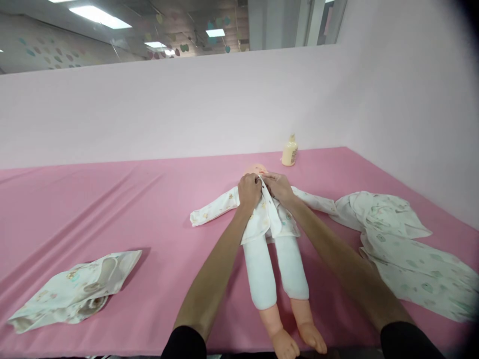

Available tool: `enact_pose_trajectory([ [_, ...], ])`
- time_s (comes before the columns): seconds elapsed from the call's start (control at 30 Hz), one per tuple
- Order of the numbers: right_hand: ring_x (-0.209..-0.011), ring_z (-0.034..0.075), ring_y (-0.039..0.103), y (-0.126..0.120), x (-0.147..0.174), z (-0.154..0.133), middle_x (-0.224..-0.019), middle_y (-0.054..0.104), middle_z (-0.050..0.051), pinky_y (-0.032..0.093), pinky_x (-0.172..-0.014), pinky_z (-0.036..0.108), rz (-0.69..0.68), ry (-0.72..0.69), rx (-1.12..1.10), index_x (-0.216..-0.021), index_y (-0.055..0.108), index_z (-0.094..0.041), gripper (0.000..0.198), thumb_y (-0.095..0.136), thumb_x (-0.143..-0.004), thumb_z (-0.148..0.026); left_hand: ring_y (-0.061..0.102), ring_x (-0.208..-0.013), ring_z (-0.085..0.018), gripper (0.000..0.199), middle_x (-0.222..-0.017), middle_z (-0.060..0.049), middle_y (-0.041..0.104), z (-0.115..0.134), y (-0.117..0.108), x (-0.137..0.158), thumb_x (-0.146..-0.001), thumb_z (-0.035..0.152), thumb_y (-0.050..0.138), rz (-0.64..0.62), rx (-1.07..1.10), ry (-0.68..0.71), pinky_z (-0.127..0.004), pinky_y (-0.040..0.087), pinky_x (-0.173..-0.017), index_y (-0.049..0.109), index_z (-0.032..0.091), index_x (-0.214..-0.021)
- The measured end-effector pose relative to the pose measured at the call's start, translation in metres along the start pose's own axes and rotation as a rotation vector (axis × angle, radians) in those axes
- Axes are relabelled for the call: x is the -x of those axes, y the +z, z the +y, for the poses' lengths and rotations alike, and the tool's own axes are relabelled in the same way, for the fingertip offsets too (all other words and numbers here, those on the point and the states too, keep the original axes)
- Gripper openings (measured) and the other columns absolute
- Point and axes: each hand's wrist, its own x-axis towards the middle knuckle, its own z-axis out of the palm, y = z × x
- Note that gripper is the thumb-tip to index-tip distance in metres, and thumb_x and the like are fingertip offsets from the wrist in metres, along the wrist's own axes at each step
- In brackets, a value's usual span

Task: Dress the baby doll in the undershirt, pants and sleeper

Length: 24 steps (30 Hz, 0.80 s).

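Note:
A baby doll [262, 271] lies on its back, its feet toward me at the table's near edge. It wears a white patterned jacket [258, 219] with long sleeves spread to both sides; the front hangs partly apart below the neck. At the collar, my left hand [249, 190] is closed on one front edge of the jacket. My right hand [278, 188] pinches the other edge close beside it. Small dark dots, perhaps snaps, show along the edge between them. The fingertips and most of the doll's head are partly hidden.
Pink cloth [157, 209] covers the table. A cream pump bottle [290, 151] stands behind the doll near the white wall [168, 114]. Folded patterned clothing [75, 289] lies at left. A crumpled patterned cloth [404, 249] lies at right, touching the doll's sleeve end.

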Motion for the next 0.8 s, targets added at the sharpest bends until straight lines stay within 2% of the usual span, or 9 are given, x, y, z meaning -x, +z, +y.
enact_pose_trajectory([
  [0.13,-0.057,0.012,0.057,-0.001,0.001,0.0,-0.07,0.071,0.0,0.041,-0.051,0.021,0.014,-0.035,0.0,-0.091,0.075,-0.018,0.021,0.071,-0.075,-0.033,0.059,-0.081,-0.018,0.016,-0.08,-0.005,0.067,0.0,-0.003,-0.002,-0.083,0.015,0.052,-0.026,0.137,-0.031,-0.029,0.041,-0.077,0.057,0.019,-0.068],
  [0.27,-0.064,0.013,0.061,-0.003,0.002,0.0,-0.08,0.074,0.002,0.044,-0.054,0.022,0.006,-0.038,0.029,-0.093,0.075,-0.019,0.022,0.071,-0.076,-0.033,0.057,-0.066,-0.014,0.019,-0.068,-0.001,0.065,0.001,-0.011,-0.003,-0.08,0.02,0.051,-0.145,0.404,-0.14,-0.026,0.042,-0.066,0.058,0.019,-0.062],
  [0.37,-0.057,0.011,0.056,-0.003,0.001,0.002,-0.073,0.071,-0.001,0.041,-0.051,0.021,-0.025,-0.062,0.05,-0.096,0.074,-0.019,0.025,0.07,-0.077,-0.035,0.054,-0.056,-0.012,0.025,-0.061,-0.001,0.061,0.0,-0.013,-0.004,-0.08,0.022,0.047,-0.187,0.517,-0.218,-0.025,0.039,-0.056,0.054,0.018,-0.057],
  [0.5,-0.047,0.009,0.048,-0.002,0.001,0.002,-0.057,0.059,-0.006,0.036,-0.047,0.021,-0.04,-0.051,0.031,-0.096,0.071,-0.018,0.023,0.069,-0.078,-0.033,0.055,-0.056,-0.012,0.021,-0.062,-0.001,0.06,-0.007,-0.007,-0.007,-0.081,0.026,0.053,-0.192,0.579,-0.243,-0.024,0.041,-0.056,0.058,0.017,-0.063],
  [0.6,-0.048,0.009,0.049,-0.001,0.004,-0.001,-0.06,0.061,-0.006,0.037,-0.048,0.021,-0.043,-0.027,0.007,-0.094,0.069,-0.019,0.019,0.07,-0.078,-0.029,0.054,-0.055,-0.011,0.02,-0.063,-0.001,0.061,-0.011,-0.003,-0.009,-0.082,0.026,0.054,-0.194,0.612,-0.242,-0.024,0.041,-0.055,0.058,0.017,-0.064],
  [0.8,-0.05,0.011,0.047,-0.003,0.005,-0.003,-0.059,0.057,-0.006,0.038,-0.052,0.024,-0.042,-0.022,0.042,-0.103,0.069,-0.018,0.029,0.071,-0.076,-0.029,0.053,-0.055,-0.011,0.021,-0.061,-0.001,0.059,-0.01,-0.004,-0.008,-0.084,0.023,0.051,-0.19,0.562,-0.228,-0.024,0.039,-0.054,0.054,0.018,-0.064],
])
